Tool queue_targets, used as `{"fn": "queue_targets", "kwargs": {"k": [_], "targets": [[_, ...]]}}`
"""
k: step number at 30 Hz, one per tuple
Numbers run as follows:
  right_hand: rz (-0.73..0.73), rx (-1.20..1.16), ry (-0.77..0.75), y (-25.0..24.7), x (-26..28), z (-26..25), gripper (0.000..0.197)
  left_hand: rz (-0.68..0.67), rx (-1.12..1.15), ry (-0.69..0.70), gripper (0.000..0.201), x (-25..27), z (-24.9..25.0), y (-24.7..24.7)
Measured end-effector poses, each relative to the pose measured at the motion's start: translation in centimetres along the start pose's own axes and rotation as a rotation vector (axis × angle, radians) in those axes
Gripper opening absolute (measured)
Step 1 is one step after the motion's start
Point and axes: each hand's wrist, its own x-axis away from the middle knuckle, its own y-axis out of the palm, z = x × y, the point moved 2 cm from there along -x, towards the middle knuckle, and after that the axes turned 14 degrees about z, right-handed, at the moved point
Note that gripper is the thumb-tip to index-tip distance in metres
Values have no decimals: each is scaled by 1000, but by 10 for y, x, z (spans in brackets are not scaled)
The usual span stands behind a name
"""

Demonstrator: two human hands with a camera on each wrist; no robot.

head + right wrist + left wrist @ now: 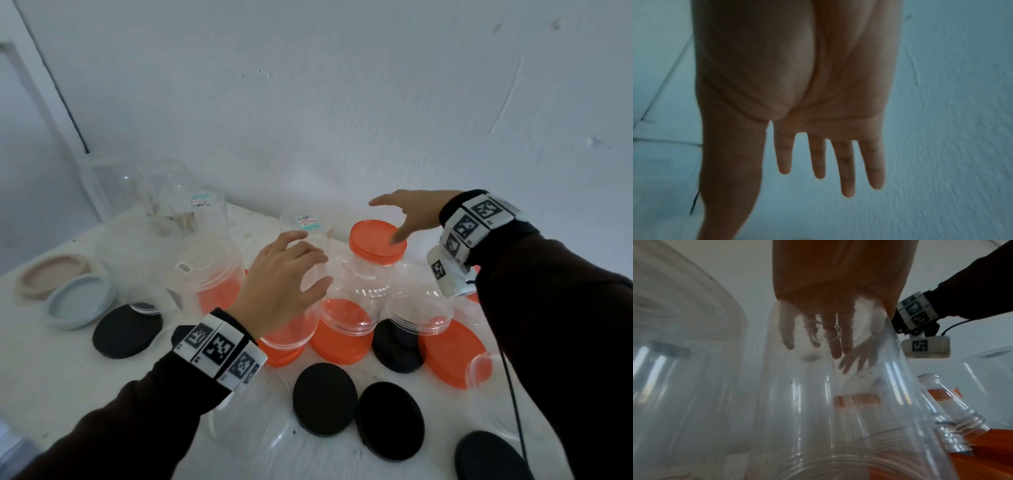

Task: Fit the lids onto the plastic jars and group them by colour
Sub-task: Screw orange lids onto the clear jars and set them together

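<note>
My left hand point(308, 260) curls over the closed end of an upturned clear jar point(308, 301), whose mouth sits on an orange lid point(284, 346). In the left wrist view the left hand's fingers point(834, 344) show through the jar's wall point(797, 402). My right hand point(385, 221) is open with spread fingers just above the orange lid point(373, 240) that sits on a clear jar point(366, 284) near the wall. In the right wrist view the right hand point(830, 162) holds nothing, fingers straight. Whether a fingertip touches that lid is unclear.
Several black lids point(323, 399) and orange lids point(342, 332) lie across the white table point(68, 377). A pink lid point(51, 281) and a blue lid point(80, 301) sit at the left. More clear jars point(202, 240) stand at the back left; the wall is close behind.
</note>
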Motion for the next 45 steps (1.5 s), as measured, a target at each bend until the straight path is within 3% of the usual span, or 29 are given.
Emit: {"fn": "queue_targets", "kwargs": {"k": [6, 11, 18, 24, 29, 34, 38, 41, 45], "targets": [[262, -221, -7, -52, 75, 4, 69, -41, -4, 3, 50, -1, 0, 0], [393, -287, -24, -59, 152, 7, 60, -68, 5, -15, 55, -2, 0, 0], [396, -323, 38, 0, 228, 26, 54, -61, 28, -28, 63, -2, 1, -3], [179, -150, 80, 67, 253, 48, 93, -69, 67, -23, 67, -3, 3, -7], [136, -13, 129, 96, 254, 65, 117, -129, 75, -4, 73, -6, 4, -11], [192, -19, 145, 103, 257, 70, 109, -81, 76, 99, 64, -11, 26, -20], [303, -89, 126, 98, 264, 70, 102, -38, 245, 228, 48, -12, 87, -18], [393, -125, 117, 89, 278, 69, 105, -160, 394, 342, 38, -6, 130, 5], [601, -273, 134, 77, 302, 75, 93, -553, 278, 431, 37, -3, 156, 63]]}}
